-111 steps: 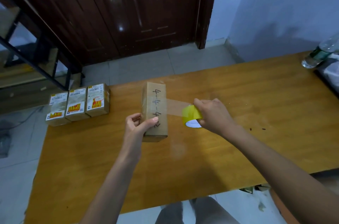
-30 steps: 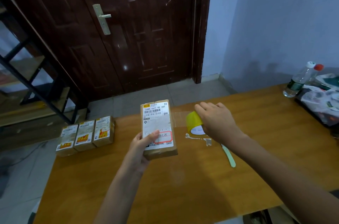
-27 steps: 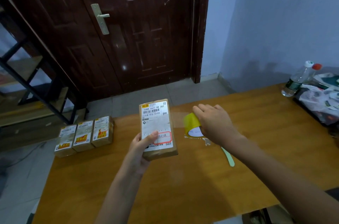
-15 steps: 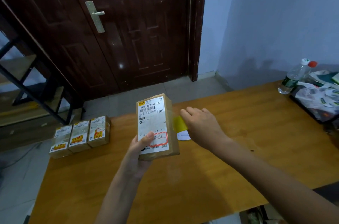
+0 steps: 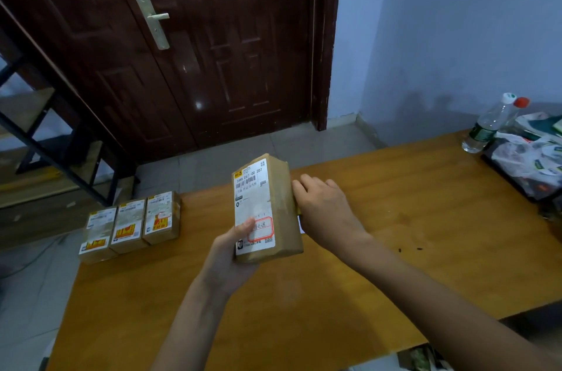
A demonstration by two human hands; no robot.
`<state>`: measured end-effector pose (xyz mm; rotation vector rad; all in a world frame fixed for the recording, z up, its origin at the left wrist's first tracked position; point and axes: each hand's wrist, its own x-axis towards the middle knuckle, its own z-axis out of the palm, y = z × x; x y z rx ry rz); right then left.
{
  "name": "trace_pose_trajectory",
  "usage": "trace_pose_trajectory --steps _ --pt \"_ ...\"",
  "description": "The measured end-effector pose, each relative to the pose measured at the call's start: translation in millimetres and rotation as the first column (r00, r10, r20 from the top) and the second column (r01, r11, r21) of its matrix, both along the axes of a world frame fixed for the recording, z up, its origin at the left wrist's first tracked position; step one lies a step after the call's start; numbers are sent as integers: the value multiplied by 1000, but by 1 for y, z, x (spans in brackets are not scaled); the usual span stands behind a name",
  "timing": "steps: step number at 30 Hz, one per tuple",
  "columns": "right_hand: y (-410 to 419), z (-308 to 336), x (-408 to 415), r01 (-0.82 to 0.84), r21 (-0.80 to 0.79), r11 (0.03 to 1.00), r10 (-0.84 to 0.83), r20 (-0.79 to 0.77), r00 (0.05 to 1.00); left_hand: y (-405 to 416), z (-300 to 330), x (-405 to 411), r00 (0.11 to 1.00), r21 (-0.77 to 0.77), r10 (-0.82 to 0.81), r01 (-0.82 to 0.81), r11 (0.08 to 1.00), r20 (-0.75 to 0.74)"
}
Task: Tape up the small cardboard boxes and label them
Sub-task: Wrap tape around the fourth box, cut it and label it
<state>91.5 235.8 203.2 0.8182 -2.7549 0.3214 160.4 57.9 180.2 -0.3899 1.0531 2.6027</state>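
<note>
My left hand (image 5: 232,259) grips a small cardboard box (image 5: 282,206) from below, thumb on its white shipping label (image 5: 252,188). The box is held above the wooden table (image 5: 410,218), tilted with the label side facing me. My right hand (image 5: 327,212) is pressed against the box's right side, fingers curled over a yellow tape roll (image 5: 299,212). Only a thin sliver of the roll shows between hand and box. Three labelled boxes (image 5: 130,226) stand side by side at the table's far left corner.
A plastic water bottle (image 5: 488,127) and a dark tray of plastic bags (image 5: 529,157) sit at the table's far right. A dark wooden door (image 5: 197,51) and tiled floor lie beyond the table. Metal stairs (image 5: 45,133) stand at the left.
My right hand has brought the tape roll leftward from the table up against the box's right side. The box has risen and tilted a little in my left hand.
</note>
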Motion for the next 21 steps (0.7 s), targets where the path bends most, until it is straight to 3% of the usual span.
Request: trace_pose_trajectory --steps 2,4,7,9,14,19,21 --pt "-2 4 -1 21 34 999 -20 -9 1000 0 0 -4 999 -37 29 -28 999 23" --pt "-4 9 -1 47 69 996 -46 -15 999 1 0 -10 995 -179 91 -82 980 45" --pt "-5 14 2 83 64 994 -81 -31 996 -1 3 -16 995 -515 97 -89 853 -12" --pt "-7 17 4 99 83 992 -96 -33 995 -1 8 -17 999 -628 -2 -22 778 -38" --pt "-20 25 6 100 83 992 -93 -81 992 5 20 -21 991 -676 -113 134 724 75" --pt "-13 30 1 12 65 998 -7 -84 996 5 15 -23 999 -598 6 24 801 49" --pt "-2 28 -4 15 -47 999 -16 -31 999 4 13 -21 1000 -541 25 -16 841 8"
